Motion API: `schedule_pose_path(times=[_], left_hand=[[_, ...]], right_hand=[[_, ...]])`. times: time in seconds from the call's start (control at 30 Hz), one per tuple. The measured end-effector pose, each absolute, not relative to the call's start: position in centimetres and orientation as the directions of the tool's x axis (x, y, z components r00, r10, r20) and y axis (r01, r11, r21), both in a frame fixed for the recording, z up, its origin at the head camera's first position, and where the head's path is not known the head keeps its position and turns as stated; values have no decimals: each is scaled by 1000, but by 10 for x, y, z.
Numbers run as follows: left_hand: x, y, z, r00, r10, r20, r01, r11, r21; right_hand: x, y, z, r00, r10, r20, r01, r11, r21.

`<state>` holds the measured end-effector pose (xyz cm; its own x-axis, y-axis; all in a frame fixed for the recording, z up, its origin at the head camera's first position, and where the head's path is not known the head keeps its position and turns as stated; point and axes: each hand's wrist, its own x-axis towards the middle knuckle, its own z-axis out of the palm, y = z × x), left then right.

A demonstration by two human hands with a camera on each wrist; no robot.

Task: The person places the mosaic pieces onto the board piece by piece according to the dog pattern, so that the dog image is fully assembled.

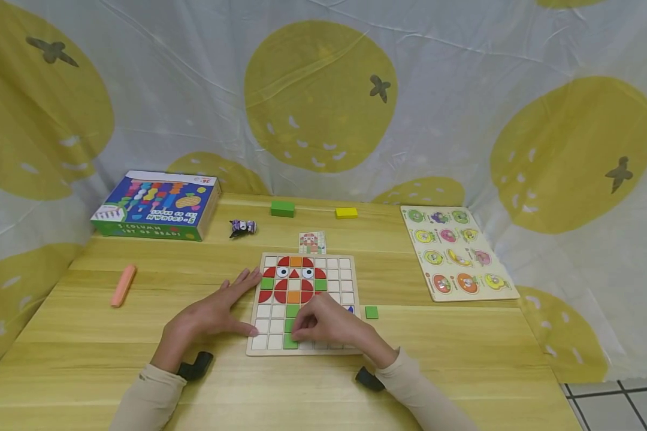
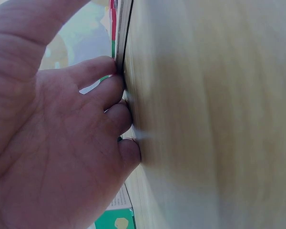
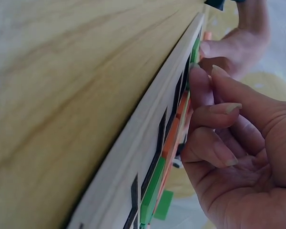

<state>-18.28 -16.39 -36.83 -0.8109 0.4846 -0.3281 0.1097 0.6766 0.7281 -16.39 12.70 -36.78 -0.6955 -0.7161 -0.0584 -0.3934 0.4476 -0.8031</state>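
Observation:
A square wooden grid board (image 1: 304, 353) holds red, orange, green and white-eyed tiles forming an owl-like figure. My left hand (image 1: 215, 311) spreads at the board's left side, with thumb and fingers at its edge; in the left wrist view the left hand (image 2: 71, 129) has its fingertips along the table. My right hand (image 1: 329, 323) bends over the lower middle of the board, its fingertips at a green tile (image 1: 289, 342) low in a green column. In the right wrist view, the index fingertip (image 3: 194, 67) touches the green tile (image 3: 195, 51), and a gap separates thumb and index. The right hand hides some cells.
A loose green tile (image 1: 371, 312) lies right of the board. A pattern card (image 1: 313, 242) sits behind it. Further out are a toy box (image 1: 156, 205), a hair clip (image 1: 242, 228), green (image 1: 283, 209) and yellow blocks (image 1: 347, 213), an orange stick (image 1: 124, 286) and a fruit puzzle (image 1: 457, 254).

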Motion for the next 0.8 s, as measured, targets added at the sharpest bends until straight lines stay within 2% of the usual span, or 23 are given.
schedule_pose_path(times=[0.23, 0.43, 0.67, 0.8], left_hand=[[-184, -165, -371, -808, 487, -330, 104, 670, 735], [-184, -165, -373, -811, 474, -344, 82, 673, 735], [-183, -165, -371, -814, 463, -351, 80, 687, 722], [-183, -165, -371, -817, 458, -351, 78, 690, 719]], right_hand=[[-169, 135, -369, -664, -745, -61, -409, 430, -805], [-180, 167, -366, -648, -759, -68, -406, 419, -812], [-190, 217, -358, -722, -688, -76, -301, 411, -860], [-195, 245, -360, -757, -650, -64, -312, 447, -838]])
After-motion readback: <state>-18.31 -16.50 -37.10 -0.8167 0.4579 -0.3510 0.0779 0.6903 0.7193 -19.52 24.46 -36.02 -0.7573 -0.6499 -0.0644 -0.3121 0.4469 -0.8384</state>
